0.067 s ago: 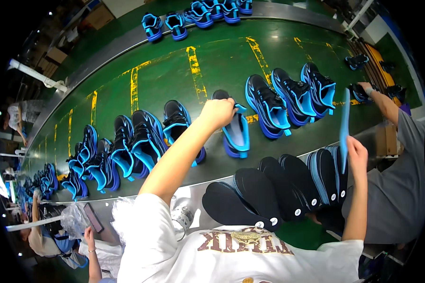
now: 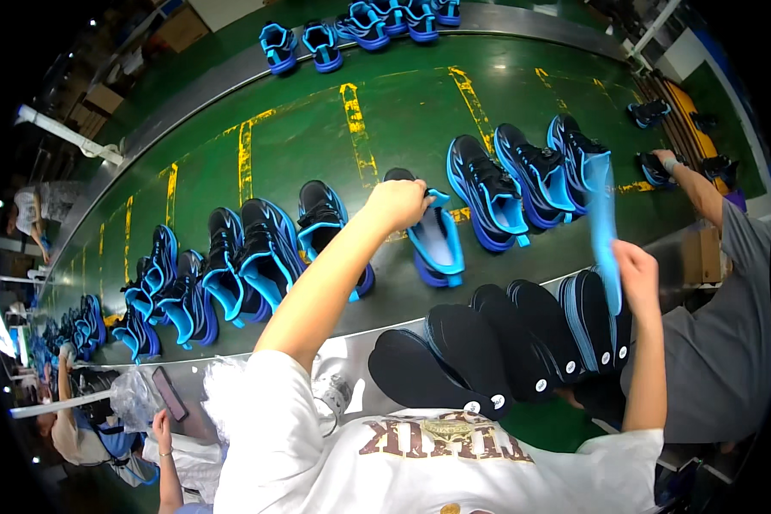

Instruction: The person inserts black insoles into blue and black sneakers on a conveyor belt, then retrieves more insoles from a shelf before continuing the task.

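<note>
My left hand is closed on the tongue area of a black and blue sneaker, whose opening faces me and shows a pale inside. In my right hand a light blue insole is pinched by its side and held upright, slightly blurred. It hangs in the air to the right of that sneaker, in front of another standing sneaker. Just below, black insoles lie in overlapping stacks along the near metal edge, some with blue edges and round white stickers at the heel.
More sneakers stand in a row on the green belt with yellow marks. Others sit on the far metal ledge. A co-worker's arm reaches in at right, another person's hand is at lower left near a phone.
My right hand has moved a little left with the insole, which now tilts toward the sneakers. The gripped sneaker's heel has swung slightly right.
</note>
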{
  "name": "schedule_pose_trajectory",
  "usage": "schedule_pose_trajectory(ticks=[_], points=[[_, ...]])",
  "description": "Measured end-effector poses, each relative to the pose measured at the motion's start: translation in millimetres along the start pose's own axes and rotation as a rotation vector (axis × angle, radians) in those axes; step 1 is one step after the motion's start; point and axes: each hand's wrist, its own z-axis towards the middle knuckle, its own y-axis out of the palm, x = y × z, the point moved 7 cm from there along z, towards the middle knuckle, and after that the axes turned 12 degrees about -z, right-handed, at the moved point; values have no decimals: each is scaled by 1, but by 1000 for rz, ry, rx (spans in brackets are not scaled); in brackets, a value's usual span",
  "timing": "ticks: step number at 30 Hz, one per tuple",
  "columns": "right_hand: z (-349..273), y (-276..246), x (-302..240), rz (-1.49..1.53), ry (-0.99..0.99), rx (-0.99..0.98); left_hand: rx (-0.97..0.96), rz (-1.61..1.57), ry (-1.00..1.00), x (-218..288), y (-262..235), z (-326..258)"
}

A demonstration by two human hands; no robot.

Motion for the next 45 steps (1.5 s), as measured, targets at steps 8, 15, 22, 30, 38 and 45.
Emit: schedule_pose_trajectory(ticks=[8,15,22,30,38,45], points=[[35,200,-116,-408,-397,-598,-143,-756,-100,-49,33,16],[16,285,-113,-849,-819,-327,174,-816,-126,-63,41,12],[3,247,-129,-981,-592,-394,443,-766,-247,-60,46,-13],[12,265,-108,-844,-782,-517,391,-864,-180,-57,52,-8],[40,300,-94,-896,-841,-320,358,-582,-34,-47,51,-4],[58,345,-37,-1113,-850,-788,273,-448,78,-31,54,0]])
